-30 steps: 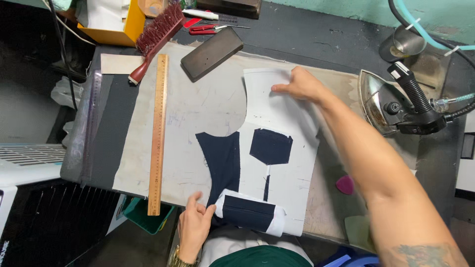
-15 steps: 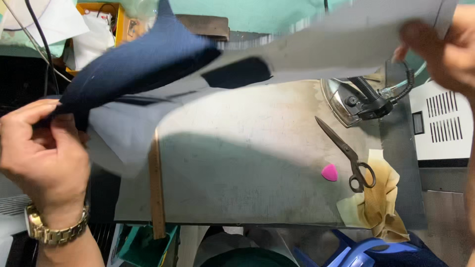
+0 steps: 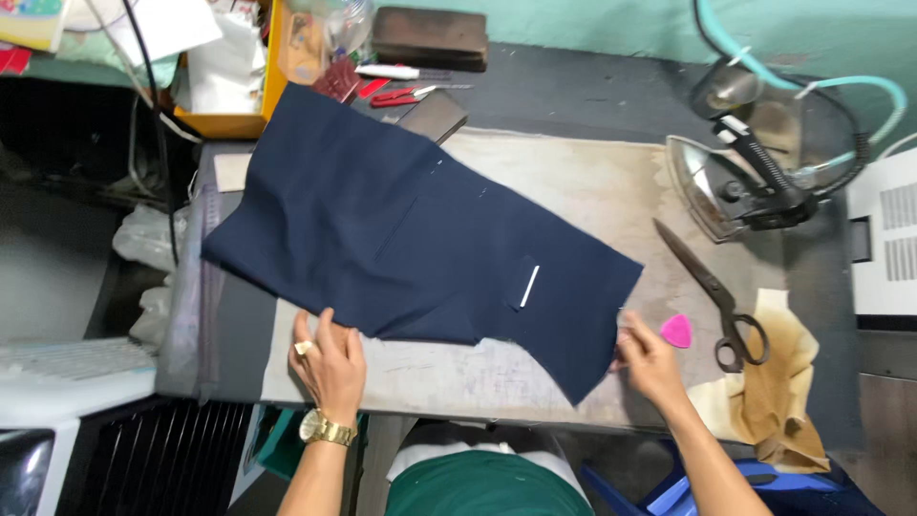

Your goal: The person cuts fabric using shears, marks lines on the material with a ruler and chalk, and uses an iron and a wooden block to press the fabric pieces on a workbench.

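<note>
The padded work table point(image 3: 573, 182) carries a large piece of navy cloth point(image 3: 401, 239), spread flat and lying slantwise from the far left corner to the near right edge. It looks mostly smoothed out, though its near edge is uneven and one corner points off toward the table front, so some straightening seems left to do. A short white strip point(image 3: 530, 286) shows near its right part. To the right sit a steam iron point(image 3: 726, 186), black scissors point(image 3: 712, 291) and a pink chalk point(image 3: 676, 331). The left hand point(image 3: 330, 361) lies flat, fingers stretched out, pressing the cloth's near edge. The right hand point(image 3: 645, 358) has its fingers closed on the cloth's near right edge.
</note>
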